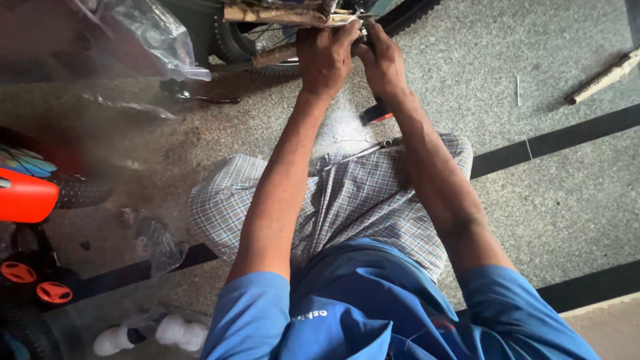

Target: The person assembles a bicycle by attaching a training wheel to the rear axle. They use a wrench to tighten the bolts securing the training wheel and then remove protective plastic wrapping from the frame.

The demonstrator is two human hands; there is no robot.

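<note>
Both my arms reach forward to a bicycle wheel [250, 37] at the top of the head view. My left hand [325, 57] is closed over cardboard wrapping [280, 15] on the bicycle part above the tyre. My right hand [381, 60] is pressed beside it, fingers curled on the same spot; what they pinch is hidden. Under my wrists on the floor lie a small flat spanner [350, 139], a red-and-black handled tool [375, 115] and a screwdriver-like tool [373, 148].
I sit on a speckled grey floor [567, 193] with black stripes, in checked shorts and a blue shirt. Clear plastic wrap [143, 30] lies at top left. A small orange bicycle with training wheels [30, 267] stands at left. A cardboard strip [603, 79] lies top right.
</note>
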